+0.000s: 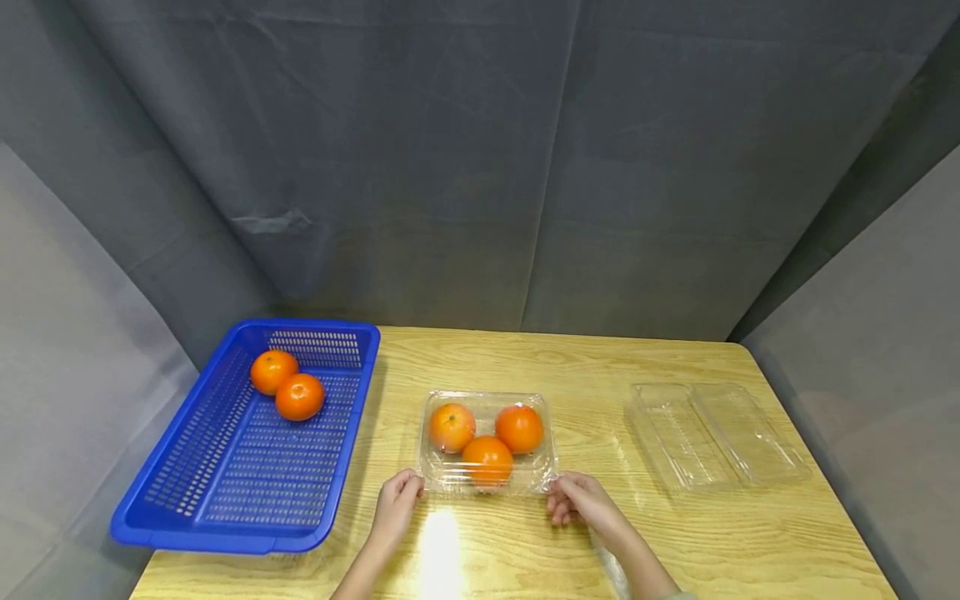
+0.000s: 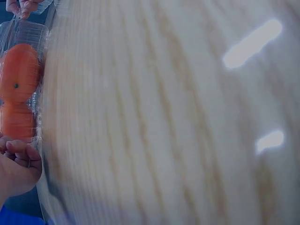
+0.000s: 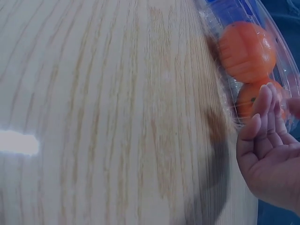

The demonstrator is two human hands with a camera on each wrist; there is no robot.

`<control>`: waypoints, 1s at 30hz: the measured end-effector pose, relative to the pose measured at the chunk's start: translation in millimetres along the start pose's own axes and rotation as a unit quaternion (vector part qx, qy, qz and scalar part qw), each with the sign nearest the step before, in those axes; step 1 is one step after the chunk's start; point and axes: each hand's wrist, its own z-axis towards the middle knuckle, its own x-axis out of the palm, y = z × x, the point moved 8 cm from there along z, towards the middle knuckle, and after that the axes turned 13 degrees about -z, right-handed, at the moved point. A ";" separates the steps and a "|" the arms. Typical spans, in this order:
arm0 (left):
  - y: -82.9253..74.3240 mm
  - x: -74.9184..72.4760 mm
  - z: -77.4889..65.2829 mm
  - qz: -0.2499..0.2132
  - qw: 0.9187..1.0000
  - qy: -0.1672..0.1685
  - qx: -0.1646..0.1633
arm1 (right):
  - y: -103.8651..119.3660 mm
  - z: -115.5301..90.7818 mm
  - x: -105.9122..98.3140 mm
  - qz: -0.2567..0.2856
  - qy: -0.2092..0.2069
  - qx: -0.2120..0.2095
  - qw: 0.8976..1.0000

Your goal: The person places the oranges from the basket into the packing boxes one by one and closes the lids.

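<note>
A clear plastic clamshell container (image 1: 487, 400) with three oranges (image 1: 487, 461) in it lies at the middle of the table, its lid over the fruit. At its near left corner my left hand (image 1: 397, 500) pinches the rim, fingers curled. My right hand (image 1: 585, 504) is at the near right corner, thumb and forefinger on the rim and the other fingers loosely bent. The left wrist view has the left hand (image 2: 18, 166) close beside the container (image 2: 35, 33). In the right wrist view the right hand (image 3: 272, 150) partly covers one orange.
On the left stands a blue plastic basket (image 1: 348, 467) with two oranges (image 1: 300, 397) near its far end. A second clear container (image 1: 712, 437) lies opened flat on the right. Grey curtains (image 1: 450, 167) hang behind and beside the wooden table (image 1: 750, 542).
</note>
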 end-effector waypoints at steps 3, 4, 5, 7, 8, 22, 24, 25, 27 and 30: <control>10.9 -2.8 4.8 0.012 1.000 -0.008 0.006 | -1.0 -0.2 -1.3 0.001 0.001 0.002 1.000; 14.7 -4.2 6.6 0.020 1.000 -0.013 0.011 | -1.5 -0.2 -2.0 -0.002 0.001 0.002 1.000; 18.3 -5.5 8.0 0.027 0.999 -0.018 0.016 | -1.7 -0.3 -2.8 -0.007 -0.001 0.001 1.000; 23.8 -8.0 10.4 0.045 0.998 -0.030 0.034 | -1.9 -0.6 -5.4 -0.019 -0.013 0.002 1.000; 23.1 -9.0 10.5 0.053 0.997 -0.037 0.048 | -1.7 -1.0 -6.8 -0.026 -0.022 0.003 0.999; -16.1 -0.5 -0.5 0.236 0.927 -0.075 0.282 | 46.6 -18.0 -21.2 -0.315 -0.277 -0.108 0.901; -20.3 2.9 -2.2 0.261 0.911 -0.069 0.311 | 53.6 -20.0 -17.1 -0.350 -0.292 -0.153 0.877; -22.0 4.8 -3.1 0.269 0.905 -0.062 0.323 | 56.5 -20.8 -14.7 -0.367 -0.298 -0.174 0.864; -24.3 9.0 -4.4 0.279 0.898 -0.043 0.339 | 61.4 -22.3 -10.0 -0.391 -0.308 -0.211 0.841; -25.6 16.0 -6.3 0.294 0.887 -0.010 0.357 | 65.4 -23.3 -2.9 -0.414 -0.312 -0.249 0.818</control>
